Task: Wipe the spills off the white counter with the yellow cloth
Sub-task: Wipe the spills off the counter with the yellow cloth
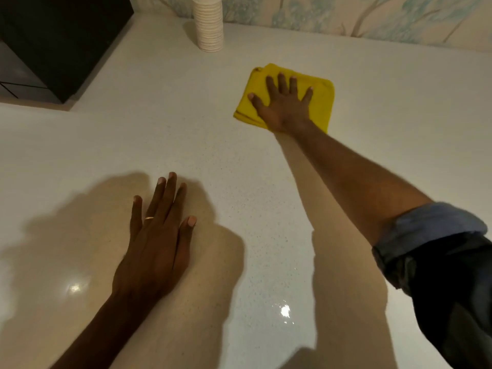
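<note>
While pressed flat under the right hand (283, 107), folded yellow cloth (322, 98) lying on the white counter (226, 161), far side, roughly mid-right. Fingers (282, 82) of that hand splayed wide over the top of the cloth, palm down, not gripping or bunching anything, just pushing flat. Right arm stretched way out, blue sleeve (431, 227) rolled up near the elbow. Left hand (157, 241) resting nearer, palm down on bare counter, fingers straight and mostly together, thumb out a bit, holding nothing, well apart from the cloth. Gold ring (149, 218) on one finger there. Stack of paper cups (209, 25) standing upright at the back by the wall, off to the left of the cloth and not touching it. Black box-looking appliance (61, 41) in the far left corner, can't really tell what kind. Patterned wall (372, 17) behind with bluish tree shapes. Small wet-looking glint (285, 311) on the near counter between the two arms, tiny droplets around it, could be spill or just a light reflection, hard to say. Another soft glare spot (74, 288) left of the left wrist. Big hand and arm shadows across the near counter.
</note>
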